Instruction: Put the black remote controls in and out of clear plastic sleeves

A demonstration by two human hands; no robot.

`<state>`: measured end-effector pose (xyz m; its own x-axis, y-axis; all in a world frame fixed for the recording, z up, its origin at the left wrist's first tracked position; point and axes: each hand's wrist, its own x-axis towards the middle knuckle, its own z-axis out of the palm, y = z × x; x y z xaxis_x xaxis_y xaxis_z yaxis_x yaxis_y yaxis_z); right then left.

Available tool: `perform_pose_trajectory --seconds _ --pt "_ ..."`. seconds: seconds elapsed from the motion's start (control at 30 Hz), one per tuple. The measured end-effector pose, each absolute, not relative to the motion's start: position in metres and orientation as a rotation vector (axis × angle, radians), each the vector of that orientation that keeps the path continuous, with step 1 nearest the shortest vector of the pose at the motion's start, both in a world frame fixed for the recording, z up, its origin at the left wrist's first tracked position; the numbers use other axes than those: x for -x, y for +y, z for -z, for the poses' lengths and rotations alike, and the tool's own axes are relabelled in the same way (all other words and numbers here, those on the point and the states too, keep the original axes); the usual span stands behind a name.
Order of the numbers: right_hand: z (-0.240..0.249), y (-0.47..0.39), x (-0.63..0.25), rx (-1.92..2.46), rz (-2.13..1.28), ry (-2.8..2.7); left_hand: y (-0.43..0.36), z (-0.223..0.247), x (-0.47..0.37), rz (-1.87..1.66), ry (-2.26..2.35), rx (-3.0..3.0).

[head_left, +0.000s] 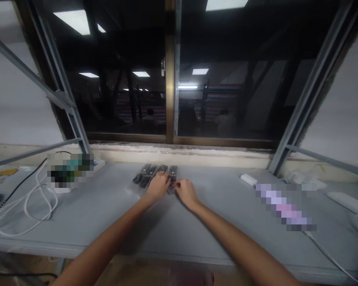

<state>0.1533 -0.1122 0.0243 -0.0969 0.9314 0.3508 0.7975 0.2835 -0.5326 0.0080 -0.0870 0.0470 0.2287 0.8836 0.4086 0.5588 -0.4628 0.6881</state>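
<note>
Several black remote controls [141,175], each apparently in a clear plastic bag, lie side by side near the back of the grey table. My left hand [159,184] reaches across the row, its fingers closed at the rightmost remote control [173,171]. From the right, my right hand [185,190] meets it there, thumb and fingertips pinched together at that remote's bag. Both sets of fingertips nearly touch. What exactly they pinch is small and blurred, and my left hand hides part of the row.
A white power strip [100,165] and looped white cable [25,210] lie on the left. To the right are a small white box [248,180] and a pixelated purple object [283,206] with a cable. Metal frame posts [279,155] flank the dark window behind the table [107,222].
</note>
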Motion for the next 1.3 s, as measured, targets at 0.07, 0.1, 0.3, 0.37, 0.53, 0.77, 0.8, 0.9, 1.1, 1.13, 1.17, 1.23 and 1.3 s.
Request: perform_pose_trajectory --seconds 0.07,0.1,0.3,0.37,0.53,0.77,0.8,0.9,1.1,1.13,1.17,1.23,1.3 --pt "-0.026 -0.114 -0.147 1.535 -0.295 -1.979 -0.077 -0.049 -0.011 -1.096 1.280 -2.187" --pt "-0.027 -0.117 -0.145 1.529 -0.305 -2.012 -0.072 -0.049 -0.013 -1.080 1.231 -2.196" --pt "-0.024 -0.122 -0.180 1.276 -0.656 -2.184 -0.055 -0.022 -0.013 -0.946 0.852 -2.255" --pt "-0.024 -0.111 -0.202 1.169 -0.859 -2.169 -0.057 -0.012 -0.010 -0.851 0.912 -2.375" --pt "-0.018 -0.070 -0.234 1.256 -0.645 -1.738 -0.072 -0.013 -0.016 -0.637 1.073 -2.636" --pt "0.012 -0.061 -0.237 1.172 -0.396 -1.672 -0.078 -0.028 -0.078 -0.777 0.949 -2.520" --pt "0.014 -0.063 -0.237 1.150 -0.397 -1.697 -0.079 -0.024 -0.084 -0.834 0.934 -2.443" --pt "0.015 -0.070 -0.236 1.112 -0.436 -1.782 -0.083 -0.007 -0.091 -0.953 0.883 -2.247" --pt "0.012 -0.079 -0.232 1.005 -0.387 -1.920 -0.090 0.001 -0.085 -0.981 1.033 -2.101" --pt "0.012 -0.080 -0.232 0.988 -0.369 -1.942 -0.091 0.000 -0.084 -0.966 1.042 -2.101" --pt "0.012 -0.080 -0.232 0.983 -0.351 -1.958 -0.092 -0.001 -0.084 -0.962 1.044 -2.093" --pt "0.013 -0.080 -0.232 0.987 -0.316 -1.981 -0.093 -0.002 -0.085 -0.992 1.036 -2.044" --pt "0.014 -0.079 -0.233 0.990 -0.288 -2.003 -0.092 -0.002 -0.086 -1.032 1.010 -1.978"
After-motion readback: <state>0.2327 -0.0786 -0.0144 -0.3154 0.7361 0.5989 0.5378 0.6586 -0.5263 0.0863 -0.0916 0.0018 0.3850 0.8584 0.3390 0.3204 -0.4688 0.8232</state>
